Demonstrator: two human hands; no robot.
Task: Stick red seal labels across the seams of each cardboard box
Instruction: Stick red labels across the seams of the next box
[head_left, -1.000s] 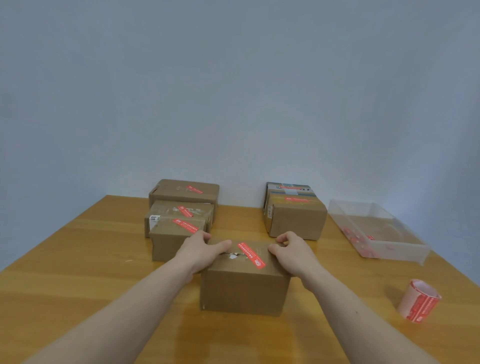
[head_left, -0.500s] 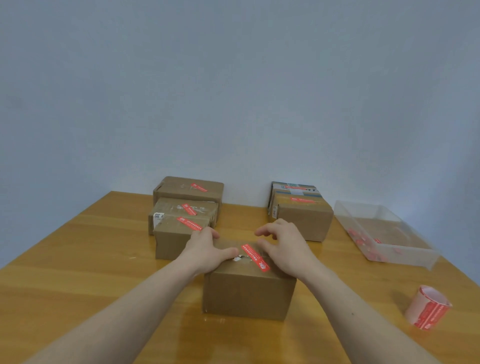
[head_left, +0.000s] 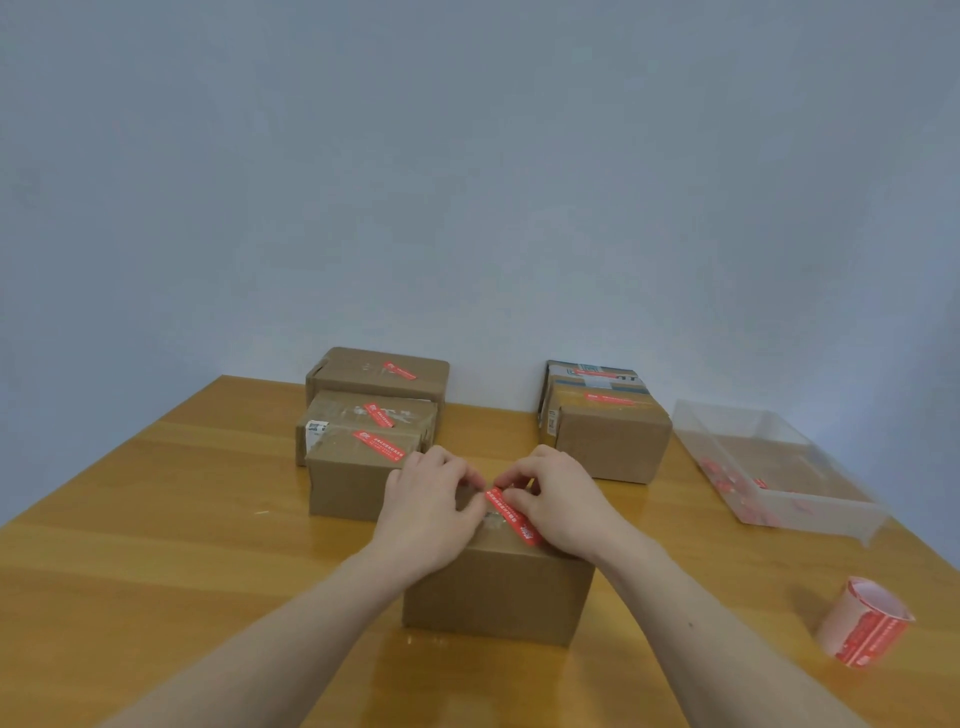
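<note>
Presently, red label on near box is pinched by fingers of both hands; skewed or creased adhesion is risked.

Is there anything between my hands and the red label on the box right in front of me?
Nothing visible: both the left hand and right hand are already on the nearest box, fingers meeting at the far end of its red label.
</note>
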